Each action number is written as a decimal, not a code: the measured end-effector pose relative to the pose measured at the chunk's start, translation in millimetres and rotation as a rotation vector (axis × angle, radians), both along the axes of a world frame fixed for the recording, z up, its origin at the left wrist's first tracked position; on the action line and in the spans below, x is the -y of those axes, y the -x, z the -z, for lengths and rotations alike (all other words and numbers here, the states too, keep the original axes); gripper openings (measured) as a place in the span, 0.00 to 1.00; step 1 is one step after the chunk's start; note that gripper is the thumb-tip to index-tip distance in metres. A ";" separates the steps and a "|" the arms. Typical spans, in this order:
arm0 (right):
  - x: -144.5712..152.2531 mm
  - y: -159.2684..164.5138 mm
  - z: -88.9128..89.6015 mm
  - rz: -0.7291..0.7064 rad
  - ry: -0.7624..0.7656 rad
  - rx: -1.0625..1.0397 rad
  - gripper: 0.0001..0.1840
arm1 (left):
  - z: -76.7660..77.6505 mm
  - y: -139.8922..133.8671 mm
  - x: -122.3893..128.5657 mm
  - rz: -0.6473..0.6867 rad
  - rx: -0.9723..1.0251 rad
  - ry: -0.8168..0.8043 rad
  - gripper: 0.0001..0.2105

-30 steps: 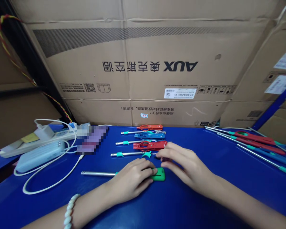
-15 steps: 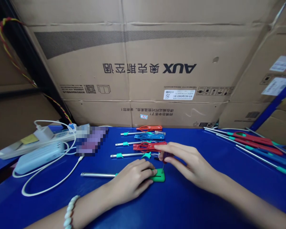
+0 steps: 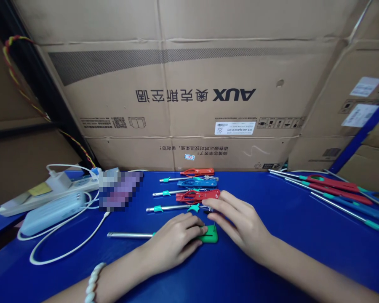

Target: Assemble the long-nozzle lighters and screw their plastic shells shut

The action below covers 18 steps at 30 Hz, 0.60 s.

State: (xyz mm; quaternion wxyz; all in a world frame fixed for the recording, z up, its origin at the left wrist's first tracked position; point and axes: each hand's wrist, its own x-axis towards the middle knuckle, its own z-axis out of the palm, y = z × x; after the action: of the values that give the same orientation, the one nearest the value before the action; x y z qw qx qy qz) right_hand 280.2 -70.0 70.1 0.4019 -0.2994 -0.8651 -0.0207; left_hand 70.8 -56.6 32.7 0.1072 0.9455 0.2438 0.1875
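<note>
Pinning green handle, left grip closed over it, right grip pinching thin tool, straighter than before

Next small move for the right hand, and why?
Probably a small twist of the thin, metal-shafted tool by the right hand: its shaft stands near upright and appears to meet the rounded green plastic piece, which the left hand holds against the glossy blue table.

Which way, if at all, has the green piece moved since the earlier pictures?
No: the green piece under the left hand shows no clear shift either way against the blue piece lying beyond it.
</note>
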 end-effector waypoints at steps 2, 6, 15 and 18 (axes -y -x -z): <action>-0.1 -1.2 -1.8 -0.023 0.045 -0.004 0.13 | -0.2 0.0 0.2 -0.005 -0.011 0.007 0.11; -3.8 -9.3 -15.3 -0.123 0.245 -0.032 0.19 | -2.1 -0.2 0.4 0.003 -0.008 0.018 0.11; -0.8 -11.1 -24.1 -0.169 0.308 -0.007 0.11 | -3.1 -1.4 0.0 0.002 -0.013 0.037 0.11; 1.7 -8.3 -22.0 -0.138 0.280 0.022 0.08 | -3.3 -1.7 0.0 0.005 -0.010 0.025 0.11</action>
State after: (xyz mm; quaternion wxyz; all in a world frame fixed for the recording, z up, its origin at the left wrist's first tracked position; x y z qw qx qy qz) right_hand 288.5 -71.7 92.1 0.3470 -0.2920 -0.8825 0.1246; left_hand 72.5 -56.6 35.9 0.1186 0.9456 0.2442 0.1795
